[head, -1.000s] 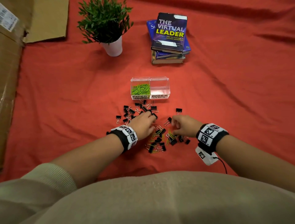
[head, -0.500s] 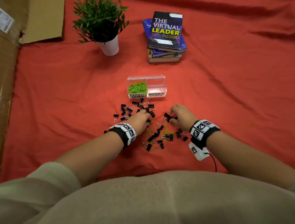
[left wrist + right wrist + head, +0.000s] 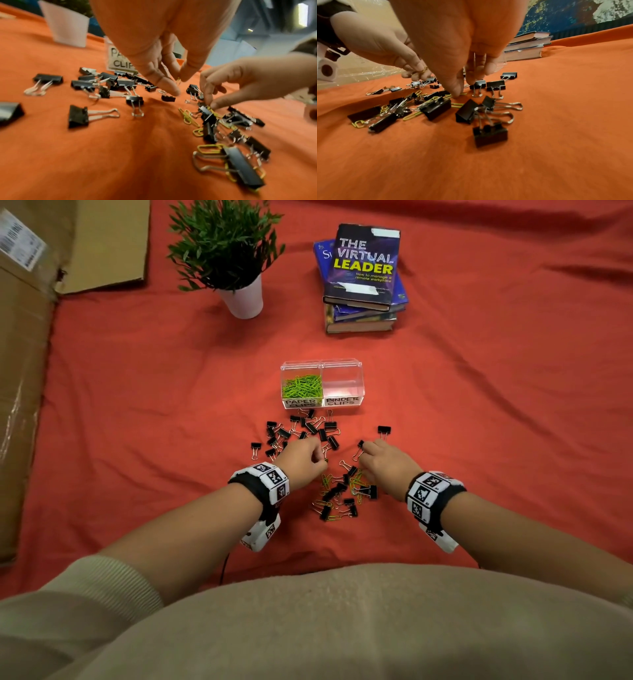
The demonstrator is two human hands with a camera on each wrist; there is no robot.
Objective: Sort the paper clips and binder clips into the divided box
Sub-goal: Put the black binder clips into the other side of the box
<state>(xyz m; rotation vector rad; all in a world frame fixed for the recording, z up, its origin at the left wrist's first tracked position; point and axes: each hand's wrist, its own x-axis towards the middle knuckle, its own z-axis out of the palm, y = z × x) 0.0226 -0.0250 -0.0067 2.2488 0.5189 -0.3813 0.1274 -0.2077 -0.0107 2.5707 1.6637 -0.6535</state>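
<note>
A clear divided box (image 3: pixel 342 364) stands beyond the pile, green paper clips (image 3: pixel 302 386) filling its left part; the right part, labelled binder clips, looks bare. Black binder clips (image 3: pixel 310 428) and yellow-green paper clips (image 3: pixel 356 482) lie mixed on the red cloth. My left hand (image 3: pixel 322 460) hovers over the pile and pinches a paper clip (image 3: pixel 178 80) between thumb and finger. My right hand (image 3: pixel 364 450) reaches down with curled fingers, and its thumb (image 3: pixel 457 92) and a fingertip close on a paper clip (image 3: pixel 463 93) lying on the cloth, next to a binder clip (image 3: pixel 478 83).
A potted plant (image 3: pixel 239 299) stands at the back left and a stack of books (image 3: pixel 361 278) at the back right. Cardboard (image 3: pixel 20 371) runs along the left edge. A lone binder clip (image 3: pixel 383 430) lies right of my right hand.
My right hand has moved forward from the near side of the pile to its far side. My left hand has stayed over the pile, fingers pinched.
</note>
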